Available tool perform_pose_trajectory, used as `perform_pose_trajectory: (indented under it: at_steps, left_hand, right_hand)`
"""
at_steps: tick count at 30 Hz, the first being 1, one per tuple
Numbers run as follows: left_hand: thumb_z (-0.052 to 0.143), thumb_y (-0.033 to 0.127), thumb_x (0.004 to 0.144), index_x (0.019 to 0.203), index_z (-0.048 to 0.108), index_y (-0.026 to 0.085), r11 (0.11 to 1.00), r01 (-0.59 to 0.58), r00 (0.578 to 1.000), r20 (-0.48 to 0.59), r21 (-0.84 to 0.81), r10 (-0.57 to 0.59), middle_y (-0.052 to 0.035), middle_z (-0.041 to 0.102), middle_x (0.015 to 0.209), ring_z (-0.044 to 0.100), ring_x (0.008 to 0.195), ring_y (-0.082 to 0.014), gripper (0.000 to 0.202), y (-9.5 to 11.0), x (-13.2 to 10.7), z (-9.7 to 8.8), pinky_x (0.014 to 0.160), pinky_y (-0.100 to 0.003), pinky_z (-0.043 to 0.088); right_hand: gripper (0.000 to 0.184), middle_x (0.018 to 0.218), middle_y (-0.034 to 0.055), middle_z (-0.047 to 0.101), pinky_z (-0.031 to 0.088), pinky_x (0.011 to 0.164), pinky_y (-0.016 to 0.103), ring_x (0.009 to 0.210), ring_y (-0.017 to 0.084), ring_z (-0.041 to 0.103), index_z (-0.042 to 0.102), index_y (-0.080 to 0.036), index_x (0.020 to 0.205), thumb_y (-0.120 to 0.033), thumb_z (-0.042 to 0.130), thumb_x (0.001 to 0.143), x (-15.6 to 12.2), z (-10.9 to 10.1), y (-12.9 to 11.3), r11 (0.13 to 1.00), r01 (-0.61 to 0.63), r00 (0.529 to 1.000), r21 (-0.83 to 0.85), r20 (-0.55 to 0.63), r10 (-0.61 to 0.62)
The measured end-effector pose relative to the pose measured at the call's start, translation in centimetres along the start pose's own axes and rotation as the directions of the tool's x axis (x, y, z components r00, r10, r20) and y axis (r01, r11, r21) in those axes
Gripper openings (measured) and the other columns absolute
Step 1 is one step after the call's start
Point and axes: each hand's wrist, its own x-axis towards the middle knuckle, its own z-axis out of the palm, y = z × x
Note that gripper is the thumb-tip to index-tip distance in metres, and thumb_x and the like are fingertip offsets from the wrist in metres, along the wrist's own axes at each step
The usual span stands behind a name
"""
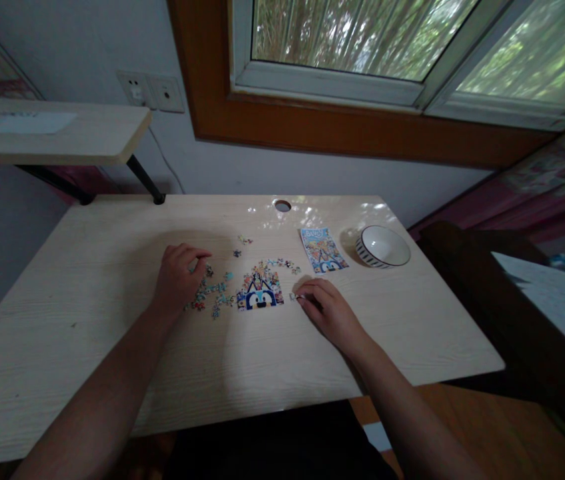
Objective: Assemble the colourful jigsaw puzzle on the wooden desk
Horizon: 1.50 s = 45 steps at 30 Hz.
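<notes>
A partly built jigsaw puzzle [260,291] with a blue cartoon face lies in the middle of the light wooden desk [87,320]. Loose puzzle pieces [212,293] are scattered to its left. My left hand [178,275] rests over those loose pieces with its fingers curled down onto them. My right hand [327,308] sits just right of the puzzle, fingertips pinched on a small puzzle piece [294,297] at the puzzle's right edge.
A printed reference picture [323,250] lies to the right of the puzzle, beside a white striped bowl [382,247]. A raised shelf [52,130] stands at the back left. A dark chair [512,320] is at the right. A cable hole [282,205] is near the desk's far edge.
</notes>
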Motion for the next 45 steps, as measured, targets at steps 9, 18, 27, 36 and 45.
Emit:
perform_pose_trajectory:
  at_steps: [9, 18, 27, 36, 45]
  left_hand:
    - [0.055, 0.024, 0.094, 0.094, 0.075, 0.021, 1.0, 0.0, 1.0, 0.003, -0.008, 0.0, -0.0065, 0.075, 0.094, 0.065, 0.093, -0.0251, 0.02, -0.1, 0.0, 0.0, 0.097, -0.046, 0.047]
    - [0.054, 0.025, 0.095, 0.094, 0.075, 0.02, 1.0, 0.009, 1.0, -0.005, 0.002, -0.009, -0.0067, 0.075, 0.094, 0.066, 0.094, -0.0254, 0.022, 0.0, 0.1, 0.0, 0.098, -0.045, 0.047]
    - [0.056, 0.024, 0.094, 0.093, 0.076, 0.019, 0.999, 0.034, 0.998, -0.053, -0.015, -0.035, -0.0064, 0.075, 0.093, 0.065, 0.093, -0.0248, 0.02, -0.5, 0.3, -0.4, 0.097, -0.043, 0.047]
    - [0.06, 0.02, 0.092, 0.094, 0.077, 0.019, 0.998, 0.047, 0.992, -0.115, -0.03, -0.05, -0.0051, 0.074, 0.092, 0.064, 0.092, -0.0235, 0.017, -1.5, 0.4, -0.1, 0.093, -0.04, 0.048]
    - [0.061, 0.018, 0.095, 0.1, 0.076, 0.02, 0.986, -0.164, 0.984, 0.071, -0.032, 0.166, -0.005, 0.071, 0.096, 0.061, 0.095, -0.0234, 0.017, 0.1, 0.0, 0.1, 0.097, -0.044, 0.043]
  right_hand:
    - [0.006, 0.1, 0.0061, 0.071, 0.053, 0.086, 0.042, 0.096, 0.025, 0.065, 0.065, -0.025, 0.101, -0.021, 0.062, 0.098, -0.1, -0.2, 0.1, 1.0, -0.023, 0.999, 0.018, 0.037, 0.022]
    - [0.005, 0.091, 0.0039, 0.07, 0.051, 0.082, 0.037, 0.088, 0.022, 0.065, 0.067, -0.024, 0.093, -0.023, 0.064, 0.098, 0.1, -0.6, -0.2, 0.991, -0.072, 0.997, 0.111, 0.019, 0.071]
    - [0.002, 0.087, 0.0022, 0.073, 0.049, 0.077, 0.031, 0.081, 0.019, 0.064, 0.073, -0.024, 0.094, -0.024, 0.071, 0.095, 4.5, 2.2, -2.1, 0.971, -0.053, 0.998, 0.232, 0.032, 0.046]
    - [0.01, 0.083, 0.0015, 0.073, 0.046, 0.081, 0.03, 0.085, 0.018, 0.061, 0.076, -0.023, 0.089, -0.014, 0.073, 0.092, 10.4, 5.6, -3.5, 0.981, 0.031, 0.988, 0.193, 0.139, -0.059]
    - [0.014, 0.089, 0.002, 0.077, 0.045, 0.087, 0.033, 0.088, 0.019, 0.063, 0.075, -0.023, 0.09, -0.01, 0.07, 0.093, 11.7, 6.4, -2.6, 0.981, 0.125, 0.976, 0.15, 0.158, -0.149]
